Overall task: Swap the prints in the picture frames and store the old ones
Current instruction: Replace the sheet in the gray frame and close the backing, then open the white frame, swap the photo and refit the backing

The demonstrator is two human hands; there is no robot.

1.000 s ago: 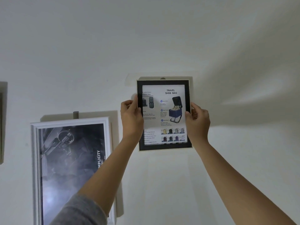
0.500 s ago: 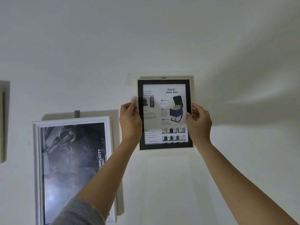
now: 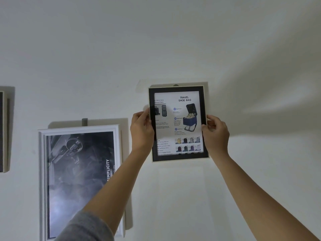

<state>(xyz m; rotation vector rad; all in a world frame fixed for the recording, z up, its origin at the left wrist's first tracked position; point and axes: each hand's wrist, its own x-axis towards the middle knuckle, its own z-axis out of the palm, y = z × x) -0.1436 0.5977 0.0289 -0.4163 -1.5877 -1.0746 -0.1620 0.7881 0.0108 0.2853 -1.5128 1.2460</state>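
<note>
Indoor room, home or office undetermined: plain white wall (image 3: 243, 49) hung with framed prints, a white frame (image 3: 41, 171) beside a black frame (image 3: 178, 158).

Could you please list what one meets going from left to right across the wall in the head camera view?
Dark frame cut off at the left edge → white-framed "Simplicity" poster → left hand → black-framed "Travel Shoe Bag" print → right hand.
</note>
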